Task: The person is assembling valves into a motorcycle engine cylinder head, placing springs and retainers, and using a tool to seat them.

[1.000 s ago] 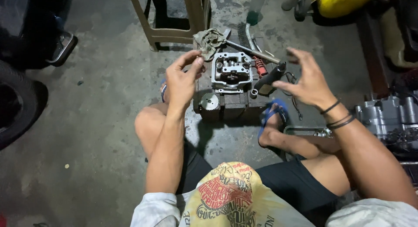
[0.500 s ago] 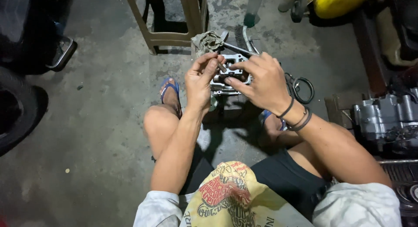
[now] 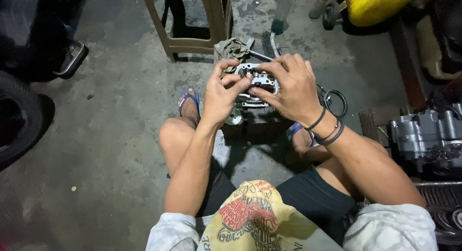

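A grey metal engine cylinder head (image 3: 255, 89) stands on the concrete floor between my feet. My left hand (image 3: 222, 94) rests against its left side, thumb and fingers curled over the top edge. My right hand (image 3: 291, 87) covers its right half, fingertips pinching at a small part in the middle of the head; what it pinches is too small to make out. A toothed sprocket (image 3: 234, 117) shows at the head's lower left, partly behind my left wrist. Black bands circle my right wrist.
A plastic stool (image 3: 190, 24) stands behind the head, with a dirty rag (image 3: 232, 47) and a metal tool (image 3: 260, 54) by it. A bottle (image 3: 280, 12) and yellow tank (image 3: 375, 5) lie beyond. An engine block (image 3: 426, 135) sits right, a tyre (image 3: 17, 121) left, a black ring (image 3: 335, 102) near my right wrist.
Both hands have come down from open and raised onto the cylinder head. My right hand swung in from the right and now pinches at its middle. The view has shifted slightly.
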